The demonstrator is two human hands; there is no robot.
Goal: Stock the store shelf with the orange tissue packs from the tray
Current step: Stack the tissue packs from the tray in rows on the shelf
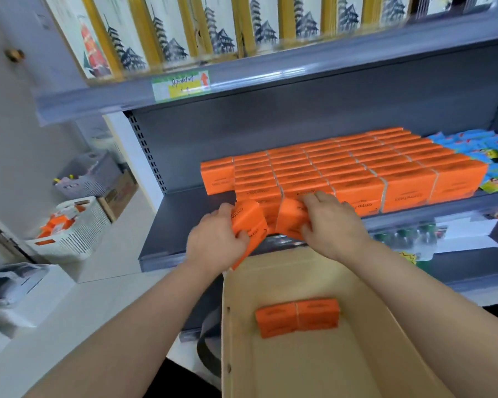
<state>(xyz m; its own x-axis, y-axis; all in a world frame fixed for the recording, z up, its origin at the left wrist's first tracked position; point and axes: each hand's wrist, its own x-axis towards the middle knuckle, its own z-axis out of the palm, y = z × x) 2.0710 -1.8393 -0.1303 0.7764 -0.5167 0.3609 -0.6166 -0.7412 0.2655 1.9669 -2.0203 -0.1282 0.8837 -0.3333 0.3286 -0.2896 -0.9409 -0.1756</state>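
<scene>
Left hand [213, 239]: gripped an orange pack [246, 222] above the tray [299, 369].
Right hand [331, 222]: gripped a second pack [289, 222].
Handling: light, squashy (probably); pinch broad sides.

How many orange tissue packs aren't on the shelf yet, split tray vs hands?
Loose packs in tray: 2
First held pack, left hand: 1
Second held pack, right hand: 1
Total: 4
</scene>
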